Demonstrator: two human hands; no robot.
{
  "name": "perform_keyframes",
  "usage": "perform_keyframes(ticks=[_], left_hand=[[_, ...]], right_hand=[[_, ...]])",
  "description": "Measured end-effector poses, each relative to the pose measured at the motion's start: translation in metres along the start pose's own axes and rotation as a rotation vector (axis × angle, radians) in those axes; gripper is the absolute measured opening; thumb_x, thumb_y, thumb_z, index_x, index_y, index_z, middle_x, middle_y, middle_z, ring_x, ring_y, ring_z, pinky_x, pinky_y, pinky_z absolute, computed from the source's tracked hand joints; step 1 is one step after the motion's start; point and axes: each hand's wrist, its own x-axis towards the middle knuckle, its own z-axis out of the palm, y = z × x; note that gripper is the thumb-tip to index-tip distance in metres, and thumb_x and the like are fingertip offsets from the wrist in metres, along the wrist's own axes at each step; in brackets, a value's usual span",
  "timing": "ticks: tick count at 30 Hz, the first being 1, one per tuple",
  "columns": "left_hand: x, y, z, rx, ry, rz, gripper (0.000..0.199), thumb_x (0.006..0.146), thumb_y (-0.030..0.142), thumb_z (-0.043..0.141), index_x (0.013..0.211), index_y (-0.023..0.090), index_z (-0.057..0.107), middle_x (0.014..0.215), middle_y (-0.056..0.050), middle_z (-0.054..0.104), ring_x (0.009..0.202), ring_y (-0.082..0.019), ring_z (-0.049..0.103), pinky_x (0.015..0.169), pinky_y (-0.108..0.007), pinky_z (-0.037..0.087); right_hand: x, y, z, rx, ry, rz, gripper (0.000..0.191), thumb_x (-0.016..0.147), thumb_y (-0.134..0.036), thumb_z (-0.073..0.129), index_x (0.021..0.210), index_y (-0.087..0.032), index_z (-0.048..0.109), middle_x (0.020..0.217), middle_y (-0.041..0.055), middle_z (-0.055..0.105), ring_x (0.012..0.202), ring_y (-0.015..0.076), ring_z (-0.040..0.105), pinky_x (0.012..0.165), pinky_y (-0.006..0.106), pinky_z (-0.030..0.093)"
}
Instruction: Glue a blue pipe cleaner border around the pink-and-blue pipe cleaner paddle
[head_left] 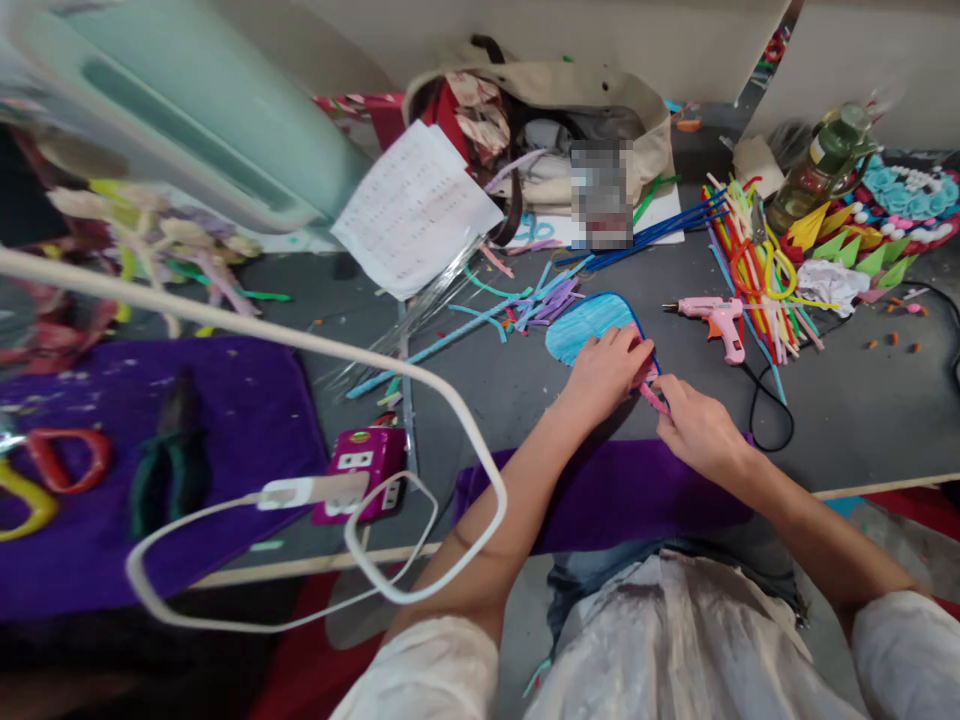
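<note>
Just left of the pink glue gun [721, 318], a blue piece [589, 328] with a dark-blue edge lies on the grey table [862, 420]. The left hand [611, 362], also left of the gun, bends its fingers over the piece's pink end; whether they grip or only press, I cannot tell. On the gun's near side, the right hand [701, 425] pinches a pink strip [654, 399]. Colourful pipe cleaners [750, 270] lie bundled beside the gun.

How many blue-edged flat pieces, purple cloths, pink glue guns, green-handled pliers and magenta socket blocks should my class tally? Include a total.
Blue-edged flat piece: 1
Purple fabric cloths: 2
Pink plastic glue gun: 1
Green-handled pliers: 1
Magenta socket block: 1
Total: 6
</note>
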Motion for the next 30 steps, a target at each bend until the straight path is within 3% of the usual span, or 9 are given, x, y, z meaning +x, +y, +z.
perform_keyframes(ticks=[4, 8, 13, 18, 23, 30], left_hand=[[0.013, -0.008, -0.003, 0.004, -0.024, -0.062, 0.042, 0.091, 0.01, 0.064, 0.132, 0.016, 0.062, 0.136, -0.018, 0.06, 0.121, -0.032, 0.058, 0.089, -0.042, 0.052], [0.016, -0.005, -0.001, -0.006, -0.015, -0.117, 0.034, 0.1, 0.014, 0.053, 0.133, 0.015, 0.062, 0.139, -0.021, 0.057, 0.123, -0.033, 0.058, 0.089, -0.044, 0.052], [0.012, 0.002, 0.007, 0.01, 0.067, -0.153, 0.034, 0.107, 0.023, 0.042, 0.134, 0.017, 0.062, 0.146, -0.021, 0.055, 0.122, -0.034, 0.059, 0.091, -0.046, 0.052], [0.004, -0.002, 0.011, -0.004, 0.075, -0.123, 0.039, 0.104, 0.017, 0.044, 0.14, 0.019, 0.059, 0.148, -0.02, 0.054, 0.125, -0.033, 0.057, 0.097, -0.047, 0.051], [0.0, -0.007, 0.009, -0.01, 0.063, -0.084, 0.043, 0.101, 0.013, 0.047, 0.141, 0.023, 0.059, 0.138, -0.017, 0.06, 0.122, -0.031, 0.057, 0.095, -0.047, 0.051], [0.001, -0.014, 0.004, -0.068, -0.063, -0.053, 0.051, 0.099, 0.012, 0.053, 0.148, 0.024, 0.055, 0.143, -0.015, 0.058, 0.13, -0.034, 0.052, 0.097, -0.05, 0.048]], right_hand=[[0.023, 0.0, -0.015, -0.06, -0.109, 0.034, 0.038, 0.092, -0.008, 0.048, 0.129, -0.013, 0.055, 0.111, 0.0165, 0.073, 0.088, 0.0254, 0.071, 0.071, 0.033, 0.052], [0.04, 0.008, -0.03, -0.057, -0.215, -0.023, 0.032, 0.097, -0.012, 0.053, 0.129, -0.015, 0.059, 0.11, 0.0155, 0.075, 0.091, 0.0255, 0.073, 0.073, 0.031, 0.048], [0.054, 0.029, -0.042, -0.041, -0.095, 0.025, 0.012, 0.097, -0.018, 0.06, 0.107, -0.017, 0.066, 0.103, 0.0119, 0.077, 0.095, 0.0258, 0.071, 0.077, 0.032, 0.046], [0.057, 0.028, -0.028, 0.09, -0.056, 0.065, 0.011, 0.095, -0.022, 0.066, 0.106, -0.019, 0.066, 0.094, 0.0074, 0.075, 0.084, 0.0224, 0.068, 0.071, 0.03, 0.042], [0.056, 0.029, -0.012, 0.322, 0.01, 0.098, 0.014, 0.091, -0.013, 0.061, 0.103, -0.02, 0.063, 0.081, 0.0009, 0.069, 0.073, 0.0173, 0.064, 0.069, 0.027, 0.042], [0.056, 0.038, -0.005, 0.402, 0.004, 0.189, 0.013, 0.086, -0.014, 0.057, 0.096, -0.022, 0.061, 0.068, -0.0042, 0.058, 0.06, 0.0142, 0.054, 0.061, 0.024, 0.037]])
